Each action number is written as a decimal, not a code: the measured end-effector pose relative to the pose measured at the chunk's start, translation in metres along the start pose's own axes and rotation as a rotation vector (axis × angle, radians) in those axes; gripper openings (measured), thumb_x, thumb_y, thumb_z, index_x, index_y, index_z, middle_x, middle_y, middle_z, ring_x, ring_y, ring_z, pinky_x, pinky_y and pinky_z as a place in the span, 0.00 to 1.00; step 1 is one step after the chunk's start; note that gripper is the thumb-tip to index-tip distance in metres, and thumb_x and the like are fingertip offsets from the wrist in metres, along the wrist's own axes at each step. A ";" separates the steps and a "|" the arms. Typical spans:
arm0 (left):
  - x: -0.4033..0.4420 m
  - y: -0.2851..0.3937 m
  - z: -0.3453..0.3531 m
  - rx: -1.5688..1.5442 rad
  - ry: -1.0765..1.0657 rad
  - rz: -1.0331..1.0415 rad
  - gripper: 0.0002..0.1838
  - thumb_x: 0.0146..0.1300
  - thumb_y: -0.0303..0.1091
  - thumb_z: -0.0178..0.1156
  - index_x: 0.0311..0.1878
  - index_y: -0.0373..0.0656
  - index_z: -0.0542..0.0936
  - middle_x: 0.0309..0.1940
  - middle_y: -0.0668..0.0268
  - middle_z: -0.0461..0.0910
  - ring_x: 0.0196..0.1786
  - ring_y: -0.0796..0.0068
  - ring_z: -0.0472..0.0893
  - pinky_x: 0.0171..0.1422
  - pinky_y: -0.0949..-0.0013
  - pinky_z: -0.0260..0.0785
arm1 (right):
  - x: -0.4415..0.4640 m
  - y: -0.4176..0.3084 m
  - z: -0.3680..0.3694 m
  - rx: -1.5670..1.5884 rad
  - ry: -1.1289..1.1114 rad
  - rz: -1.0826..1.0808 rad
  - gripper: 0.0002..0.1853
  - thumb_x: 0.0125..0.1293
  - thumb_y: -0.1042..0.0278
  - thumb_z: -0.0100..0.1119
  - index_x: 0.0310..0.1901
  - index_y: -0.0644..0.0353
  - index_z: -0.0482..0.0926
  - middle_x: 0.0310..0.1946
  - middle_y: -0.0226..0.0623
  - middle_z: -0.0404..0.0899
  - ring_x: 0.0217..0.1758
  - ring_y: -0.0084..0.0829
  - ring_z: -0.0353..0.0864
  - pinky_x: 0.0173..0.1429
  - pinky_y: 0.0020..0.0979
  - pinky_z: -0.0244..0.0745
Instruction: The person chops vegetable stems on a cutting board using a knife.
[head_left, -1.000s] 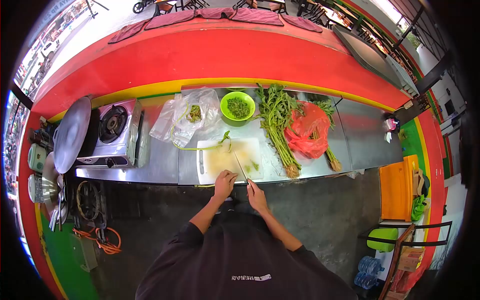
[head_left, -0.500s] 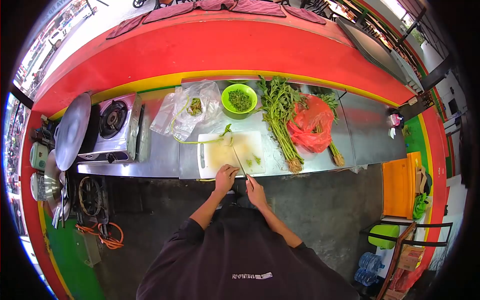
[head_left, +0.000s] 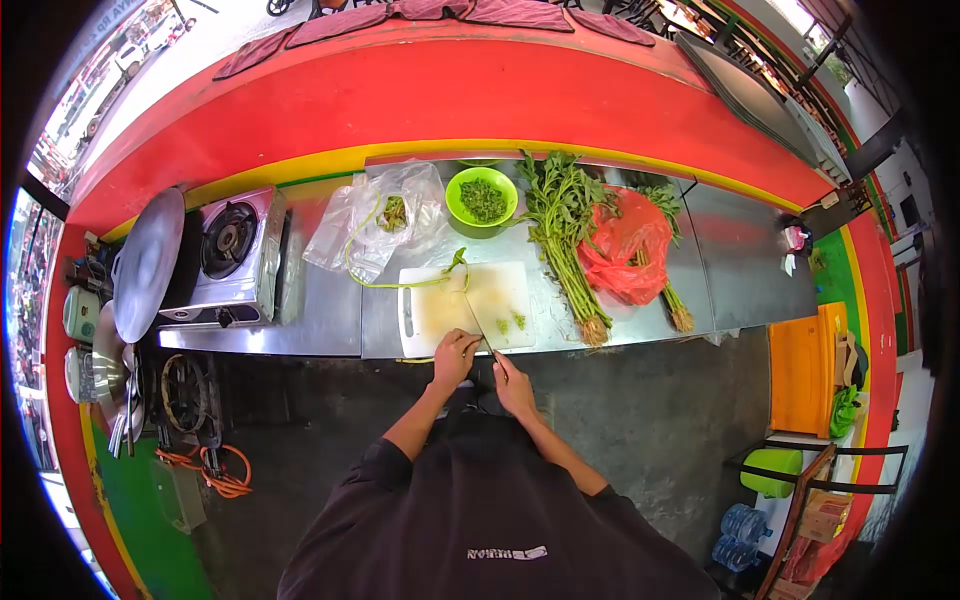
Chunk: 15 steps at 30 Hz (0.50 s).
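Observation:
My right hand is wrapped round the handle of a knife, whose blade points forward and left across a white cutting board. Beside it, at the board's front edge, my left hand has its fingers drawn together by the blade; what they hold is hidden. Small green pieces lie on the board right of the blade. Over the board's far edge lie a leafy green tip and a long thin yellow-green strand, which curves back to a clear plastic bag.
Behind the board stands a green bowl of chopped greens. Bundled leafy stalks and a red plastic bag lie to the right. A gas stove and large wok are left. A red wall borders the counter.
The view has shifted slightly. Both hands stay at the board's front edge, the knife still in the right, with only a very small change in its angle.

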<state>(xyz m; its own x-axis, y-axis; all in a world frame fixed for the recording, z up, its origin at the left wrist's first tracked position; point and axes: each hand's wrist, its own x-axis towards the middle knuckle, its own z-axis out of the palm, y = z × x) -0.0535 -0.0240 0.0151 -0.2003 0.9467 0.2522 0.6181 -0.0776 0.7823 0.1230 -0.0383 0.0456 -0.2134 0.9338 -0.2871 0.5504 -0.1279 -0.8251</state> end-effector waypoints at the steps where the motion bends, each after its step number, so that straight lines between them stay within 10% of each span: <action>1: 0.000 0.000 0.000 -0.001 0.000 0.001 0.06 0.66 0.31 0.68 0.44 0.44 0.90 0.35 0.63 0.82 0.43 0.59 0.82 0.50 0.58 0.76 | 0.001 0.003 0.002 0.000 0.001 0.000 0.21 0.79 0.56 0.52 0.69 0.49 0.78 0.45 0.59 0.86 0.49 0.62 0.85 0.52 0.52 0.81; 3: 0.000 0.000 0.000 0.008 -0.005 0.002 0.06 0.66 0.31 0.67 0.44 0.44 0.90 0.35 0.63 0.82 0.43 0.59 0.82 0.50 0.58 0.76 | 0.001 0.004 0.007 -0.141 0.126 -0.190 0.21 0.80 0.55 0.52 0.69 0.46 0.78 0.32 0.56 0.85 0.37 0.59 0.86 0.43 0.55 0.80; 15: -0.001 -0.005 0.001 -0.050 -0.034 -0.078 0.06 0.66 0.30 0.68 0.43 0.43 0.90 0.38 0.61 0.85 0.44 0.57 0.84 0.50 0.58 0.76 | 0.022 -0.007 0.011 -0.238 0.005 -0.050 0.22 0.80 0.52 0.49 0.71 0.40 0.75 0.40 0.63 0.84 0.44 0.66 0.84 0.50 0.61 0.79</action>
<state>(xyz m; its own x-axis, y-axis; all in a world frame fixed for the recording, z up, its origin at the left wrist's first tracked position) -0.0554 -0.0241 0.0103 -0.2204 0.9604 0.1703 0.5622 -0.0176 0.8268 0.1058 -0.0203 0.0396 -0.2414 0.9389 -0.2454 0.7141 0.0007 -0.7000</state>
